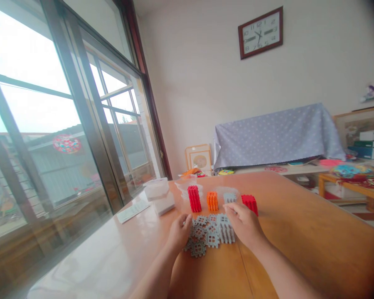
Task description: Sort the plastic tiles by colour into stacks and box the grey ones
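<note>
Loose grey square building pieces with notched edges and window-like holes point(212, 238) lie scattered between my hands. My left hand point(179, 231) is at the left edge of these pieces, fingers curled in; whatever they may hold is hidden. My right hand point(244, 222) is over the right side, thumb and fingers pressed together, and I cannot see what is in them. Close by its wrist side is a stack of grey pieces point(227, 234). Just beyond its fingertips is another grey stack point(230, 197). Behind stand a tall red stack point(194, 199), an orange stack point(212, 201) and a second red stack point(249, 203).
All of this rests on a brown wooden table point(286, 232). White boxes point(158, 197), a paper sheet point(133, 211) and clear plastic packaging point(187, 185) occupy its left back part. Glass windows point(112, 124) line the left. A cloth-covered shape point(274, 137) is behind the table.
</note>
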